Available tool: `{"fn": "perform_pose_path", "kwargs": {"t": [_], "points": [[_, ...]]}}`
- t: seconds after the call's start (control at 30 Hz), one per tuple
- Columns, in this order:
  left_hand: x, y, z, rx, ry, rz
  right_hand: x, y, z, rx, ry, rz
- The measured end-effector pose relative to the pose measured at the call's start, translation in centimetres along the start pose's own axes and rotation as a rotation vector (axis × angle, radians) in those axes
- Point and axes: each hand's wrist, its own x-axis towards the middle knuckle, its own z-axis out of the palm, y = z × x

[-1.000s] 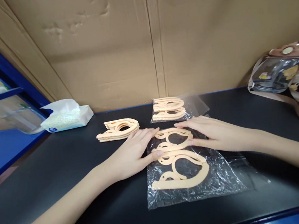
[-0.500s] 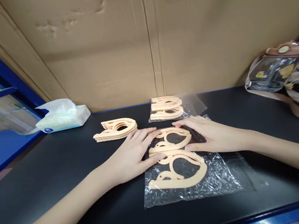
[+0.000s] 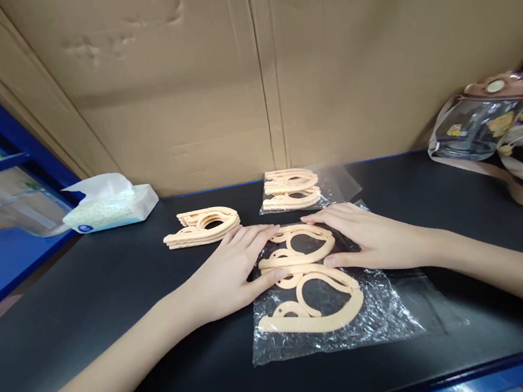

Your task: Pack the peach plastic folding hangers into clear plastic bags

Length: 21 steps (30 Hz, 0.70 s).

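Two beige folded plastic hangers (image 3: pixel 337 321) lie side by side in a clear plastic bag (image 3: pixel 387 327) on the black tabletop. My left hand (image 3: pixel 236 266) rests on their left side, its thumb near where the two meet and its fingers reaching to the far one. My right hand (image 3: pixel 365 231) is at their right side, thumb on the hangers and fingers stretched over the far edge. Both hands have thumb and fingers apart. Beyond them, a stack of beige hangers (image 3: pixel 194 233) lies unbagged at left, and another bagged set of hangers (image 3: pixel 288 183) sits farther back.
A tissue pack (image 3: pixel 133 205) sits at the back left beside a blue metal frame (image 3: pixel 8 119). At the back right stands a clear bottle (image 3: pixel 468 132) with a pale strap (image 3: pixel 510 184) trailing on the table. A cardboard wall (image 3: pixel 174 105) closes off the back.
The bagged hangers have shifted very slightly to the left under my hands. Both hands keep almost the same place, and everything else is still.
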Motion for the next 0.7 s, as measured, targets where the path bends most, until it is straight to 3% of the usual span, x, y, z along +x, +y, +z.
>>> {"fn": "perform_pose_path", "kwargs": {"t": [0.4,0.7], "points": [[-0.29,-0.03,-0.08,0.015,-0.020,-0.066,-0.54,-0.46,-0.23,-0.067,0.024,-0.036],[-0.64,-0.01,-0.24,-0.029,-0.055,-0.088,-0.72,-0.35,-0.54,-0.184,0.119,-0.103]]}}
